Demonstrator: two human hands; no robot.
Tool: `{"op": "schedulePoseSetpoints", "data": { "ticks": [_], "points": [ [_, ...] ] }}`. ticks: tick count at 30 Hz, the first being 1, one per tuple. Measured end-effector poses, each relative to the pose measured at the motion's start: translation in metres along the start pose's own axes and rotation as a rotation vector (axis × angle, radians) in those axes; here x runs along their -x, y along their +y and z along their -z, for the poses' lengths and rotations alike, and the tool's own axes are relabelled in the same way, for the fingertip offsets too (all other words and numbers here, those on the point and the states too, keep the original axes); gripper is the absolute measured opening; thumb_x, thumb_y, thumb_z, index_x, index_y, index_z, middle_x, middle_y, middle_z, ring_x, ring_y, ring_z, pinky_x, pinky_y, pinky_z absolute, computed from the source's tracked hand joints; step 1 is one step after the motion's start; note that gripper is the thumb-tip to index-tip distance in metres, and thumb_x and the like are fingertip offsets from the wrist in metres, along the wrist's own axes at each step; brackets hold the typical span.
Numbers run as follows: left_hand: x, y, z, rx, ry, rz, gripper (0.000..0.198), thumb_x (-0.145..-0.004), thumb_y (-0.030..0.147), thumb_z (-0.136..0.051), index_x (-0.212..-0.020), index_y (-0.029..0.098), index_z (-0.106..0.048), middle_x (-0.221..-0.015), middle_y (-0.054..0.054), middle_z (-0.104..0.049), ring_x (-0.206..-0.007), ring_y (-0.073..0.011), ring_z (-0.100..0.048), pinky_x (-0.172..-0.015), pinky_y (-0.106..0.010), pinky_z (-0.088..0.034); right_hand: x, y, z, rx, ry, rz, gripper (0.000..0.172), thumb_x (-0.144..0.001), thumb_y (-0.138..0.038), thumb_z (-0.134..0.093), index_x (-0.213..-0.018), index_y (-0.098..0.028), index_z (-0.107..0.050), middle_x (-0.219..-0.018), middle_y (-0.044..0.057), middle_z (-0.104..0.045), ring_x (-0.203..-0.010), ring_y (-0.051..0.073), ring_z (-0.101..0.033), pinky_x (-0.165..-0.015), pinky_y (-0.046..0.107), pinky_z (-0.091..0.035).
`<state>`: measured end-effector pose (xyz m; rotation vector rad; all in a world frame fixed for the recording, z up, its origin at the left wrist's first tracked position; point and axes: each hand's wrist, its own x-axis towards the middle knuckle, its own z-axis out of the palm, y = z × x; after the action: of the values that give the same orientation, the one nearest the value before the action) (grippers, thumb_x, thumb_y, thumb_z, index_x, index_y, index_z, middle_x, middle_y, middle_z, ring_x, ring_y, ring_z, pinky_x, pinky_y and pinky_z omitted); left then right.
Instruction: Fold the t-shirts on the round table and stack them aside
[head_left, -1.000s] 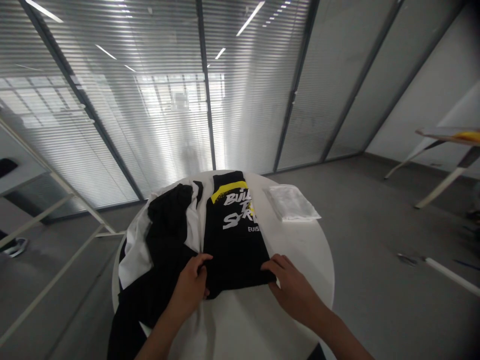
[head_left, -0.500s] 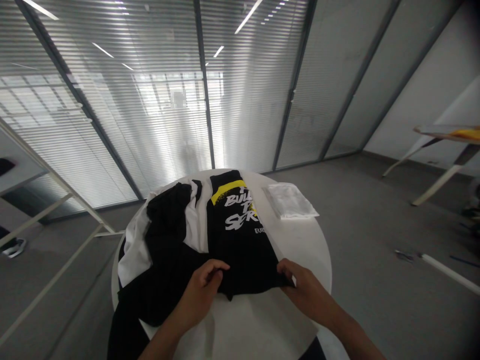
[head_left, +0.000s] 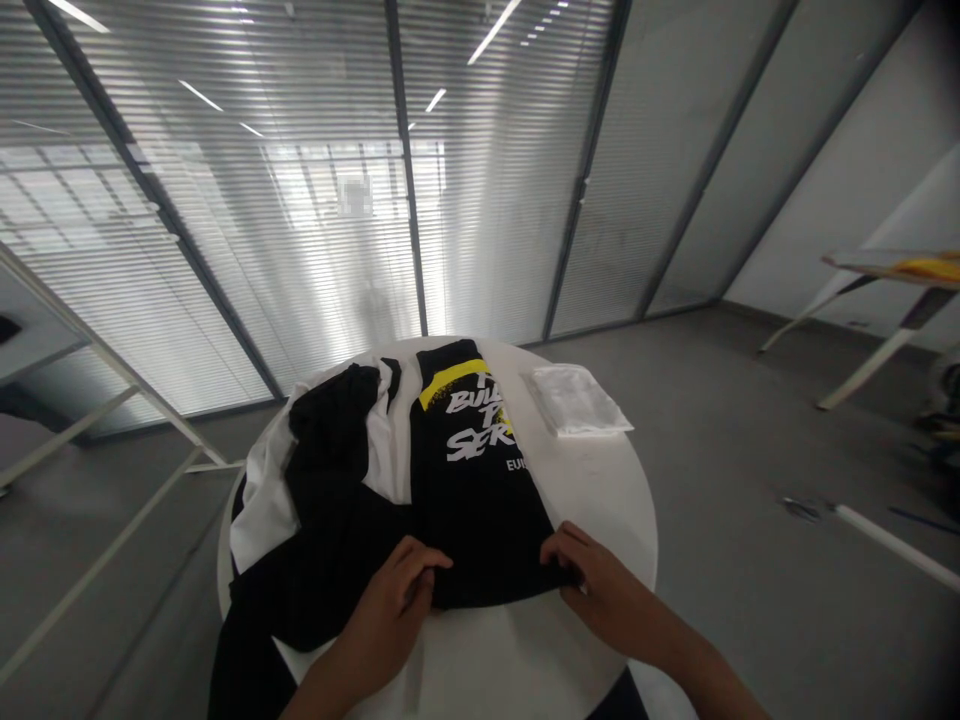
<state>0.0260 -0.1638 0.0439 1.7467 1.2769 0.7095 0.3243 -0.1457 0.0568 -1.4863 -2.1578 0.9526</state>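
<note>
Shirt point(head_left: 480, 520) (black, printed), both hands point(head_left: 396, 598) point(head_left: 602, 588) at hem point(head_left: 499, 597)

Office-like room, glass partition point(head_left: 645, 180), slatted blinds point(head_left: 487, 230)

On the surface point(head_left: 600, 505) before us, the shirt point(head_left: 480, 530) lies in the middle, running from the near side to the far rim. To its left we have a pile of clothes point(head_left: 330, 430), its near end hanging over the rim. To the shirt's right, a gap apart, lies the packet point(head_left: 581, 400), near the far right rim. At the shirt's near corners are our left hand point(head_left: 397, 600) and right hand point(head_left: 600, 590). Behind the surface stand the blinds point(head_left: 330, 300); left of it, a frame point(head_left: 161, 405) stands on the floor point(head_left: 720, 430).
</note>
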Motion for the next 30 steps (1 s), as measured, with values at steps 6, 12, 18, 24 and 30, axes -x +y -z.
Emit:
{"op": "schedulePoseSetpoints", "data": {
  "ticks": [6, 12, 18, 24, 30],
  "points": [
    [0.002, 0.004, 0.014, -0.081, -0.042, 0.127, 0.029, -0.089, 0.022, -0.042, -0.107, 0.021, -0.064, -0.087, -0.002, -0.062, -0.061, -0.0101, -0.057, -0.060, -0.022, -0.045, 0.003, -0.010, 0.025, 0.011, -0.221, 0.030, 0.029, -0.081, -0.014, -0.049, -0.102, -0.025, -0.065, -0.098, 0.001, -0.061, -0.083, 0.015, -0.059, -0.075, 0.026, -0.045],
    [-0.050, 0.001, 0.045, -0.092, 0.097, 0.279, 0.031, -0.091, 0.034, -0.038, -0.105, 0.020, -0.063, -0.068, 0.003, -0.059, -0.050, -0.0113, -0.057, -0.051, -0.022, -0.041, -0.009, -0.015, 0.042, 0.027, -0.238, -0.078, 0.030, -0.089, -0.033, -0.052, -0.115, -0.029, -0.066, -0.096, 0.003, -0.068, -0.085, 0.017, -0.063, -0.073, 0.026, -0.046],
    [-0.145, -0.011, 0.050, -0.432, 0.233, 0.329, 0.035, -0.092, 0.045, -0.042, -0.094, 0.020, -0.066, -0.087, -0.006, -0.071, -0.075, -0.0182, -0.067, -0.068, -0.027, -0.045, -0.066, -0.018, 0.038, -0.034, -0.112, 0.052, 0.030, -0.092, -0.034, -0.047, -0.112, -0.024, -0.067, -0.090, 0.002, -0.069, -0.080, 0.017, -0.063, -0.072, 0.027, -0.045],
    [-0.173, -0.029, 0.025, -0.711, 0.275, 0.372, 0.030, -0.091, 0.044, -0.046, -0.094, 0.023, -0.067, -0.098, -0.008, -0.073, -0.099, -0.0253, -0.065, -0.083, -0.035, -0.043, -0.133, -0.015, 0.014, 0.017, 0.060, 0.136, 0.028, -0.087, -0.021, -0.048, -0.104, -0.020, -0.070, -0.099, 0.004, -0.072, -0.093, 0.018, -0.064, -0.086, 0.029, -0.044],
    [-0.166, -0.047, 0.028, -0.557, 0.323, 0.323, 0.026, -0.092, 0.039, -0.046, -0.091, 0.021, -0.065, -0.094, -0.004, -0.072, -0.089, -0.0190, -0.065, -0.077, -0.028, -0.041, -0.178, -0.007, -0.014, 0.106, 0.075, 0.188, 0.025, -0.089, -0.021, -0.048, -0.101, -0.020, -0.070, -0.102, 0.005, -0.072, -0.096, 0.019, -0.064, -0.088, 0.029, -0.044]
  ]
}}
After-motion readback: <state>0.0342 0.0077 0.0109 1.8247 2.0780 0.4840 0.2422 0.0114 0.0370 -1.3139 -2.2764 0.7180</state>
